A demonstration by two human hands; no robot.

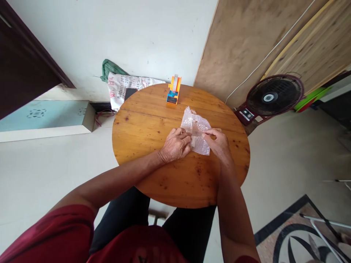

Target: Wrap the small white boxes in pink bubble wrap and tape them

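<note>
A crumpled sheet of clear bubble wrap (201, 146) lies on the round wooden table (153, 175), with what looks like a strip of clear tape across its middle. My left hand (177, 144) is closed, its curled fingers gripping the wrap's left side. At the right edge, thumb and fingers of my right hand (218, 142) pinch the wrap. Whether anything lies inside the wrap cannot be made out. Beyond it, near the table's far edge, stands an orange and blue tape dispenser (173, 89) with a roll of clear tape, touched by neither hand.
A white printed sack (116, 87) and a green bag (112, 68) lie behind the table against the wall. To the right stands a dark red fan (270, 95). A light blue box-like ledge (49, 117) is at the left, and thin metal bars (323, 223) are at lower right.
</note>
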